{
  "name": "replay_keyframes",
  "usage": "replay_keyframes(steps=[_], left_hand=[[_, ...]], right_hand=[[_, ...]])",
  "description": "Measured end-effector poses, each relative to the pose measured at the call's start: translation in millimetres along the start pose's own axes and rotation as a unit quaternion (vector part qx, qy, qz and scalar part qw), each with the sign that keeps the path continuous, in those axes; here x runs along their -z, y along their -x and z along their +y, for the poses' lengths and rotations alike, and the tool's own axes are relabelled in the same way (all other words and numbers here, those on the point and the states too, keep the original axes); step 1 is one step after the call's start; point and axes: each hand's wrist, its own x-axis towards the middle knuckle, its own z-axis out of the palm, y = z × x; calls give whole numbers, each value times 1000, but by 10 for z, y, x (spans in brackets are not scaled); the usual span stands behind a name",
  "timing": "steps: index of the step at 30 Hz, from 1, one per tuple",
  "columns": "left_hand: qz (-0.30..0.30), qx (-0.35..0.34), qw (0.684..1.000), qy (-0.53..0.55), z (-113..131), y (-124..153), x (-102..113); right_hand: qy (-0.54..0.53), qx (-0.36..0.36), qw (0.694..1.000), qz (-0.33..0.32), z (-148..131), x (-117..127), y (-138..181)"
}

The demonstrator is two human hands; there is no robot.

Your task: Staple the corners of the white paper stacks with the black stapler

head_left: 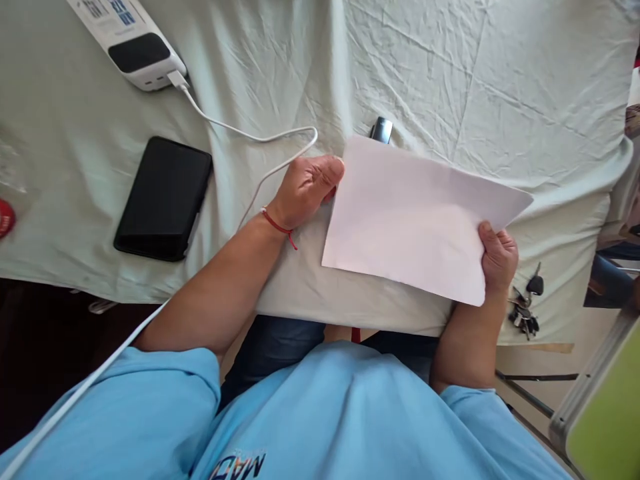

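The left hand (309,190) and right hand (500,259) pinch opposite edges of the paper (413,217), likely to hold it spread between them.

A white power bank (134,45), a dark-screened device (164,199) and keys (524,315) lie on pale cloth (420,80)

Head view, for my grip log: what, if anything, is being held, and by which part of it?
A white sheet of paper: the left hand pinches its left edge near the upper corner; the right hand grips its right edge.
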Motion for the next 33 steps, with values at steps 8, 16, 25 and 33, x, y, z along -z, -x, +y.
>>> replay_keyframes(steps=[8,16,25,33], left_hand=[[-35,7,996,-77,51,10,25],[20,14,995,-95,-7,-14,-22],[52,17,996,-71,24,-38,-47],[-25,20,996,-86,28,-25,-27]], right_hand=[[-22,38,999,28,30,2,-27],[-47,80,995,26,71,-48,-37],[38,109,993,31,129,-50,-67],[30,127,990,48,144,-80,-102]])
